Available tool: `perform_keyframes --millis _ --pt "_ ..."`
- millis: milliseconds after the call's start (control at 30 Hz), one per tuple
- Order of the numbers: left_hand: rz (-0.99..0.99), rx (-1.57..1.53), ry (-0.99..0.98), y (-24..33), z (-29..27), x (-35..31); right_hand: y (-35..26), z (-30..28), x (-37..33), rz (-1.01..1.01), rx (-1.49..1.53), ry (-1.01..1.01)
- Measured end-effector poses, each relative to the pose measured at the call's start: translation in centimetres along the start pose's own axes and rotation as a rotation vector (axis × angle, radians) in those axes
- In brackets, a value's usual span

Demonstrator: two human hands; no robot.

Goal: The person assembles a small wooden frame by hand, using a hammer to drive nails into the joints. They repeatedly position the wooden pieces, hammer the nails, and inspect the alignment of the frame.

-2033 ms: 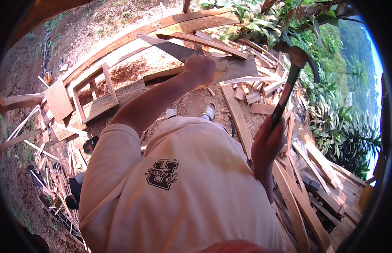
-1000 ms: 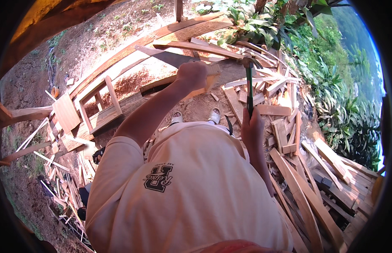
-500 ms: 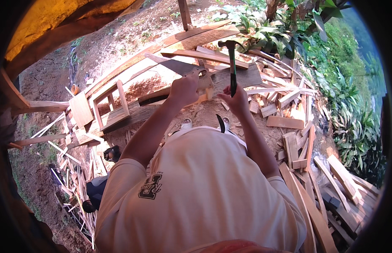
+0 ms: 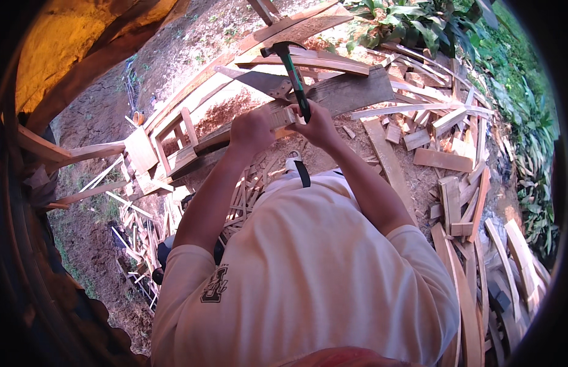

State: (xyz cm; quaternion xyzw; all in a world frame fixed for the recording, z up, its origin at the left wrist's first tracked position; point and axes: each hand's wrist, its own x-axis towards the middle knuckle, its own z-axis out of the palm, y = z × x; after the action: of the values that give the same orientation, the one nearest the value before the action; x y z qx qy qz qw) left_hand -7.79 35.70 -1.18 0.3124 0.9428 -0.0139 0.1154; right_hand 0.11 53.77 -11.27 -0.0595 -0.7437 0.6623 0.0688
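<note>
- Outdoors, scrap planks [image 4: 391, 160] are lying scattered over bare dirt.
- A long board [image 4: 351, 90] is lying crosswise as a work surface.
- The right hand [image 4: 319, 125] is gripping a green-handled hammer [image 4: 293, 70], head raised.
- The left hand [image 4: 251, 129] is closing around a small wood piece [image 4: 284, 116], probably steadying it.

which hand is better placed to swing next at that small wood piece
Right. The right hand already grips the green-handled hammer, its head raised above the small wood block. The left hand is closed on that block, steadying it, so it looks busy.
</note>
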Motion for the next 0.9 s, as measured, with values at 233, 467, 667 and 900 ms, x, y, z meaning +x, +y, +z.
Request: perform_keyframes --millis 233,467,667,900 --pt "-0.034 -0.048 0.001 0.4 -0.2 -0.2 -0.9 0.2 -0.5 0.023 -0.020 0.007" --pt "0.064 -0.196 0.078 -1.7 -2.4 -3.3 1.3 0.3 0.5 -0.058 -0.088 -0.010" --pt "-0.073 -0.608 0.697 -15.2 0.5 -11.5 -0.7 -0.3 0.9 -0.044 -0.268 -0.021" --pt "-0.590 -1.129 0.262 -23.5 17.9 -14.9 0.1 0.5 2.5 0.062 -0.396 0.017"
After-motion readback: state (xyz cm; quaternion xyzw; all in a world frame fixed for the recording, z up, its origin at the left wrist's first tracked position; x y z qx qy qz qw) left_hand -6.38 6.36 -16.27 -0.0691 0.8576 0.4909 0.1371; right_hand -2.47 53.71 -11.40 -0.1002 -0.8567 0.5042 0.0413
